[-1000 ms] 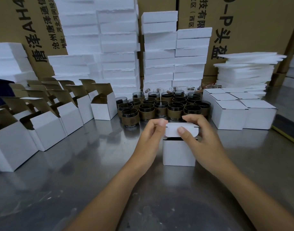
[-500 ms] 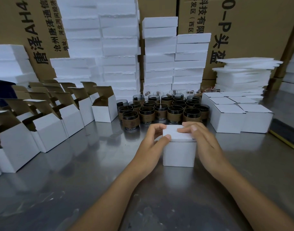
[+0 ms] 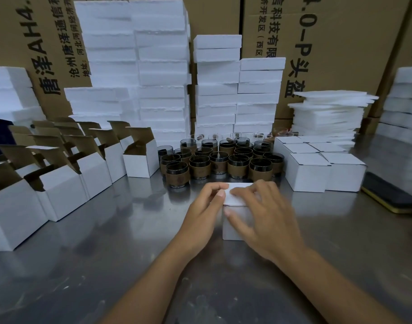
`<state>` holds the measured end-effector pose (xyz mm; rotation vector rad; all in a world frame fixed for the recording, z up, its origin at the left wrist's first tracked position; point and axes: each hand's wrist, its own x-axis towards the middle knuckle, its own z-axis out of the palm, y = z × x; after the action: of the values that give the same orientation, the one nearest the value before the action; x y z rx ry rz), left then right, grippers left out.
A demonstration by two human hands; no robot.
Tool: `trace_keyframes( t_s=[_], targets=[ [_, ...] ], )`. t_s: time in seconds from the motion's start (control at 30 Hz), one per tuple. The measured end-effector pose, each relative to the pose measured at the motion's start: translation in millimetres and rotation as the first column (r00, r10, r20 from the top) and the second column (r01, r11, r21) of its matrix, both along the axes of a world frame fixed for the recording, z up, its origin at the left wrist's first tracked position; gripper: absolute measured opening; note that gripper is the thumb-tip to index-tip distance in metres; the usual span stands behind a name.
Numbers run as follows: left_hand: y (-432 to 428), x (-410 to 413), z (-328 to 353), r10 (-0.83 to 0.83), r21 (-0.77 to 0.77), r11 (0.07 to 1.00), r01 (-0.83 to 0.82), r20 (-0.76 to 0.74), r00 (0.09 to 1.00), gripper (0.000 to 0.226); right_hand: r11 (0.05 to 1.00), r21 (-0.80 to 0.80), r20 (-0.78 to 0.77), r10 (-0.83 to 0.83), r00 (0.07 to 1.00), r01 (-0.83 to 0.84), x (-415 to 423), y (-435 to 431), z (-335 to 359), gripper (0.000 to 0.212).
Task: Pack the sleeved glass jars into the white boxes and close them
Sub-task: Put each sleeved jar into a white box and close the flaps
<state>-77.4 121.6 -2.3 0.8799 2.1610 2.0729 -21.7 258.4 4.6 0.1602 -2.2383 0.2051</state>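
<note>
A small white box (image 3: 230, 230) stands on the steel table (image 3: 107, 253) in front of me, its lid folded down flat. My left hand (image 3: 200, 213) grips the box's left side, thumb on the lid's edge. My right hand (image 3: 270, 218) lies over the top, spread fingers pressing the lid and thumb against the front face. Behind the box stands a cluster of several dark glass jars in brown sleeves (image 3: 220, 163).
Several open white boxes (image 3: 60, 188) with raised brown flaps line the left side. Closed white boxes (image 3: 310, 174) sit at the right. Tall foam block stacks (image 3: 160, 78) and thin foam sheets (image 3: 329, 113) stand behind. A dark, yellow-edged flat object (image 3: 392, 195) lies far right.
The lid, held up a second ago, has been folded down and tucked shut. My right hand moved from the flap onto the top of the box; my left hand stayed at the left side.
</note>
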Motion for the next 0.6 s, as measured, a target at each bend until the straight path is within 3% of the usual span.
trace_keyframes(
  t_s=[0.1,0.33,0.6],
  targets=[
    [-0.3,0.9,0.1,-0.003,-0.02,1.0,0.002,-0.017,1.0,0.022,0.993,0.062,0.037,-0.102,0.994,0.1,2.9,-3.7,4.0,0.037],
    [-0.2,1.0,-3.8,0.044,-0.028,0.999,-0.045,-0.04,0.998,0.025,0.955,0.028,0.152,-0.296,0.943,0.296,16.7,45.9,10.0,0.033],
    [0.7,-1.0,-4.0,0.098,-0.021,0.995,-0.1,-0.054,0.994,0.026,0.889,-0.06,0.352,-0.406,0.843,0.453,37.7,133.2,25.0,0.034]
  ],
)
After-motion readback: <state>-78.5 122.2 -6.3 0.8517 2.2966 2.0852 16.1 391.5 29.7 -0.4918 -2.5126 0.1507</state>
